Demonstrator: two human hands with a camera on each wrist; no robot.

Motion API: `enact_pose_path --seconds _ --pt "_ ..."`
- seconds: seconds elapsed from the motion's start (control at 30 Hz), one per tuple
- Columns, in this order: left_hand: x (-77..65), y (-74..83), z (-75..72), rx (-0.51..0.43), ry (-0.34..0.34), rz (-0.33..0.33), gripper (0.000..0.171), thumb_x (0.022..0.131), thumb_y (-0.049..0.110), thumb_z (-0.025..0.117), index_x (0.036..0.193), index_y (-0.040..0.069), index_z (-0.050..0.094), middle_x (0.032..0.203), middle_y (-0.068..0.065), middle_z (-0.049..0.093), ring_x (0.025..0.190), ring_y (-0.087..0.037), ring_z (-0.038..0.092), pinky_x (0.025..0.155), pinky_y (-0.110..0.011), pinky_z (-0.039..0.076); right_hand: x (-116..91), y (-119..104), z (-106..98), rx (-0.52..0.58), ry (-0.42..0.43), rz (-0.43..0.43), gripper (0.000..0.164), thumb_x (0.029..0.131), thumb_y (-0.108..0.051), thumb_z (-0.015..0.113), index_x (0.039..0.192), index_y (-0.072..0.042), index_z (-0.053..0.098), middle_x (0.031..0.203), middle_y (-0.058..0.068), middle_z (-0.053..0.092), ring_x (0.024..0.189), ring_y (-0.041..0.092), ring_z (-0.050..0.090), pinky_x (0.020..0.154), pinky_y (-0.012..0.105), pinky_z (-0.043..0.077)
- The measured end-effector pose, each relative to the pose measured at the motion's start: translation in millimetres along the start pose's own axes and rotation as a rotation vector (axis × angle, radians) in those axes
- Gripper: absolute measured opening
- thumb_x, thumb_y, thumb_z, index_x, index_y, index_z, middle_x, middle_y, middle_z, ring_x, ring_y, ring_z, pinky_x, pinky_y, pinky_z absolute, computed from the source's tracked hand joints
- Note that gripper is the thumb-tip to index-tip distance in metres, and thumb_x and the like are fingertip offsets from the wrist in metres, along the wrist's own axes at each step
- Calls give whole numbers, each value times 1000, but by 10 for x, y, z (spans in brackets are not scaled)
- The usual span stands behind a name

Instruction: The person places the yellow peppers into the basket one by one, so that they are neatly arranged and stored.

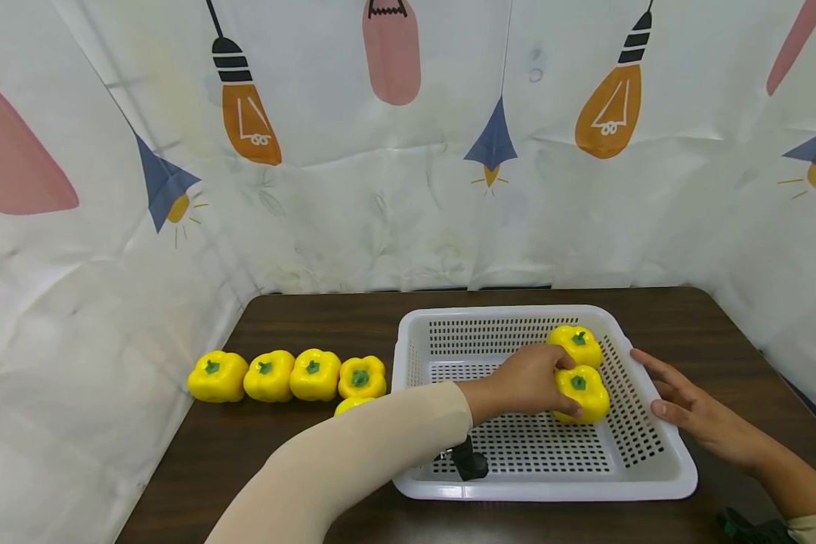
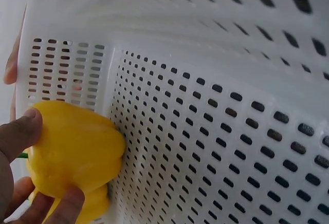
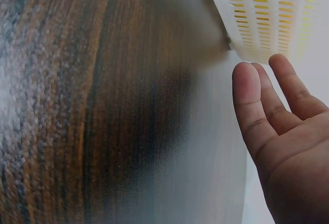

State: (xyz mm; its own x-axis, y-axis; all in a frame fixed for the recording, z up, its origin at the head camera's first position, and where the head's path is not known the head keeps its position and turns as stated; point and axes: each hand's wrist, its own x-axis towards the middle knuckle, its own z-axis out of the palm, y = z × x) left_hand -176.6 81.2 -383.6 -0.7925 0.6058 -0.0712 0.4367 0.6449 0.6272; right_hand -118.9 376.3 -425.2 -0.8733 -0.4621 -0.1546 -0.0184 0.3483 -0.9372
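My left hand (image 1: 532, 379) reaches into the white perforated basket (image 1: 544, 492) and grips a yellow bell pepper (image 1: 590, 394) near the right wall. Its thumb and fingers wrap the pepper's side in the left wrist view, where the pepper (image 2: 77, 147) sits low against the basket. Just behind it in the basket lies another yellow bell pepper (image 1: 578, 344). My right hand (image 1: 703, 415) is at the basket's right outer side, fingers extended with their tips at the rim. In the right wrist view, the right hand (image 3: 288, 126) has nothing between thumb and fingers.
On the dark wooden table (image 1: 299, 446), left of the basket, several yellow bell peppers (image 1: 315, 375) stand in a row. One more pepper (image 1: 352, 405) is partly hidden by the left sleeve. Behind the table hangs a white sheet (image 1: 353, 219) with printed lamps.
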Motion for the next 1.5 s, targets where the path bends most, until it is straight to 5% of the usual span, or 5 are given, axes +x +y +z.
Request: enact_pose_path --seconds 1.1,1.5 --pt "55 69 88 4 31 9 67 74 44 93 132 20 70 119 12 60 107 -2 48 93 -15 44 14 -9 7 -16 1 1 69 111 -21 38 165 -34 -2 152 51 8 109 20 67 76 47 62" --pt "73 77 83 -5 14 -30 73 72 46 93 134 22 65 119 10 56 104 -2 48 88 -16 46 3 2 -10 -38 6 6 69 111 -21 38 165 -33 -3 151 51 11 108 22 67 77 46 62"
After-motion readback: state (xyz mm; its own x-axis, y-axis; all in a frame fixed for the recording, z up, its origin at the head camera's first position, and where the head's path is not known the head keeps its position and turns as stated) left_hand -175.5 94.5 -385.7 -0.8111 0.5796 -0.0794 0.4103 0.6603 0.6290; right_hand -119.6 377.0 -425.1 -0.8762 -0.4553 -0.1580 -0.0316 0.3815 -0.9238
